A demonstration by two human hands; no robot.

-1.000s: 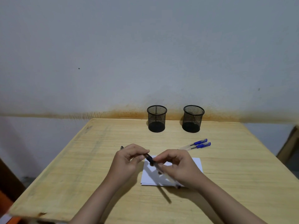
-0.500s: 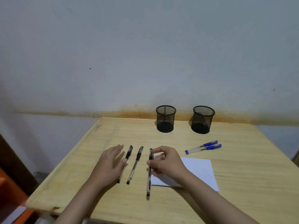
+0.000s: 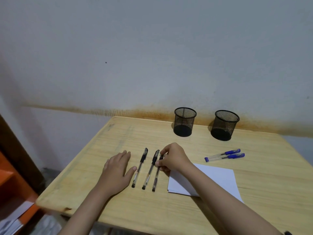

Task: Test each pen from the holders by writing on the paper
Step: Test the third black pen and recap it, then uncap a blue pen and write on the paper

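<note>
Black pens (image 3: 139,167) between flat left hand (image 3: 116,172) and right hand (image 3: 172,157) pinching the third pen (image 3: 156,177).

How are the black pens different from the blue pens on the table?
The black pens have black caps; the blue pens have blue caps. There are three black pens but two blue pens. The black pens lie left of the paper, pointing toward the wall; the blue pens lie beyond it, almost sideways. The right hand touches a black pen; nothing touches the blue pens. All have clear barrels and lie flat.
</note>
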